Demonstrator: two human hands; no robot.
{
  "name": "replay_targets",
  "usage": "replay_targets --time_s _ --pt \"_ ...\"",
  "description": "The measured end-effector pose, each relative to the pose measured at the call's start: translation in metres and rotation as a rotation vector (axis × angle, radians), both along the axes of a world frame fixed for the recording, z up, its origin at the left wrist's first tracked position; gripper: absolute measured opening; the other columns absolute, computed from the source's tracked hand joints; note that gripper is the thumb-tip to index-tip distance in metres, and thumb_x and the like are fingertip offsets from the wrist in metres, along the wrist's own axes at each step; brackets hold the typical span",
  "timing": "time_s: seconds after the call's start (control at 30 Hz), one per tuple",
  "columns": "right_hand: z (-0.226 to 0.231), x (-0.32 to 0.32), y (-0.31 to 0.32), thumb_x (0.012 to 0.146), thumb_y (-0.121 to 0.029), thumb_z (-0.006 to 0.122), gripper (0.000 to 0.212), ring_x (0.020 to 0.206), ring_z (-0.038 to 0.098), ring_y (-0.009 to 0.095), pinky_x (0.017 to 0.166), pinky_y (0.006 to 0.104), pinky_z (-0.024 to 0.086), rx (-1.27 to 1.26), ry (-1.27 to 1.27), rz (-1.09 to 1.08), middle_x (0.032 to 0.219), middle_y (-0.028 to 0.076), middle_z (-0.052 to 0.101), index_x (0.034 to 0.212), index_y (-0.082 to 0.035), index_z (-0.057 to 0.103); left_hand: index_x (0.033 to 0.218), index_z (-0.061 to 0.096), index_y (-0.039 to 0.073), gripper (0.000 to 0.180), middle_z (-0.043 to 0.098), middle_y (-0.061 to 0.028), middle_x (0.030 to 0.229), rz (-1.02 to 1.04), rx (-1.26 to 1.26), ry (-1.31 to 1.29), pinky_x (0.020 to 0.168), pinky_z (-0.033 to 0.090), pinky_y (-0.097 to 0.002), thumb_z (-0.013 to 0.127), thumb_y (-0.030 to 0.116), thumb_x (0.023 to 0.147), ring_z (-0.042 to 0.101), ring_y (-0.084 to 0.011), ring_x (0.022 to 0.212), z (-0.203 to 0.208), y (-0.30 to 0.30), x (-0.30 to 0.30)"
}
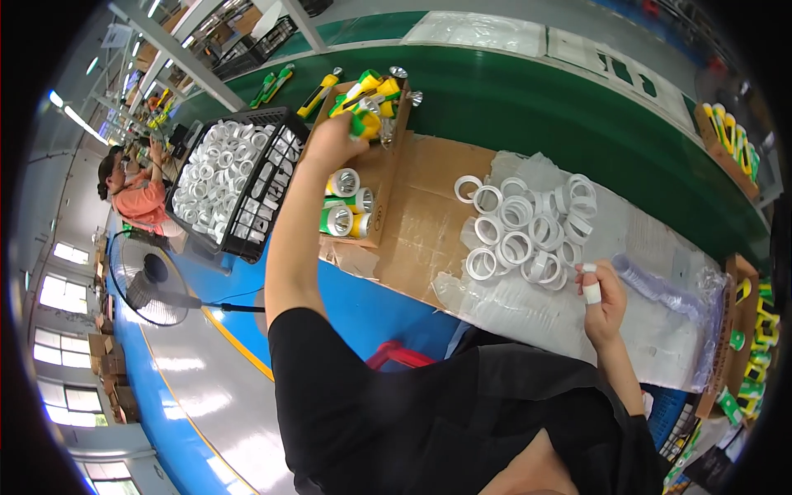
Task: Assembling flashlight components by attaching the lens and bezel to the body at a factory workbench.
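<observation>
My left hand (332,145) reaches into a cardboard box (393,177) at the far left of the bench. Its fingers close around a yellow-and-green flashlight (365,124), slightly blurred. More flashlights lie in the box; nearer ones with white-rimmed heads (337,220) face right. My right hand (605,304) is beside a heap of white plastic rings (528,227), at its right edge. The fingers of that hand are curled, with white wraps on two of them; whether anything small sits inside them is hidden.
A black crate (264,198) full of white rings stands left of the box. Clear plastic wrap (660,289) lies at the right of the bench. Further right is another box (726,330) by more flashlights. A fan (157,276) and a seated person (140,198) are at the left.
</observation>
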State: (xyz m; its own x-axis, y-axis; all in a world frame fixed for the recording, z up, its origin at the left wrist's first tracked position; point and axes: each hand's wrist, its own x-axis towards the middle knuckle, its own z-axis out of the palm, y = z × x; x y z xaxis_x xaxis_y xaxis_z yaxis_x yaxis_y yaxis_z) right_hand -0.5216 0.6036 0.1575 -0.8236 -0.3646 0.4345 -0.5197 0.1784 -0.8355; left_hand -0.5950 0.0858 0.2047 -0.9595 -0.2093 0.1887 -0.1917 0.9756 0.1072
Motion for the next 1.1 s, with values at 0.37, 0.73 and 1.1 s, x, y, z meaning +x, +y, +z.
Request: replay_targets --time_s 0.37,0.73,1.1 --pt "0.071 -0.033 -0.033 0.085 -0.015 0.072 0.079 0.122 0.054 0.025 0.103 0.0400 0.043 -0.199 -0.263 0.429 0.135 0.014 0.052 0.150 -0.004 0.028 0.127 0.057 -0.001 0.059 0.062 -0.0044 0.119 -0.714 1.265 -0.032 0.093 0.049 -0.0316 0.079 0.007 0.072 0.058 -0.0138 0.108 0.069 0.243 0.069" --pt "0.025 0.020 0.078 0.084 -0.022 0.075 0.062 0.096 0.066 0.021 0.082 0.0323 0.053 -0.120 -0.630 0.077 0.114 0.011 0.063 0.135 -0.001 0.046 0.124 0.063 0.005 0.053 0.067 -0.0087 0.106 -0.582 1.357 -0.379 0.084 0.052 -0.0304 0.080 0.004 0.074 0.064 -0.0140 0.095 -0.054 0.387 0.084" --pt "-0.002 0.059 0.104 0.079 -0.029 0.079 0.072 0.098 0.067 0.034 0.081 0.0382 0.053 0.337 -0.050 -0.475 0.108 0.018 0.066 0.132 -0.002 0.039 0.145 0.032 0.009 0.066 0.053 -0.0071 0.115 -0.236 2.307 -0.580 0.095 0.049 -0.0422 0.061 0.038 0.094 0.059 -0.0197 0.104 -0.060 0.446 0.094"
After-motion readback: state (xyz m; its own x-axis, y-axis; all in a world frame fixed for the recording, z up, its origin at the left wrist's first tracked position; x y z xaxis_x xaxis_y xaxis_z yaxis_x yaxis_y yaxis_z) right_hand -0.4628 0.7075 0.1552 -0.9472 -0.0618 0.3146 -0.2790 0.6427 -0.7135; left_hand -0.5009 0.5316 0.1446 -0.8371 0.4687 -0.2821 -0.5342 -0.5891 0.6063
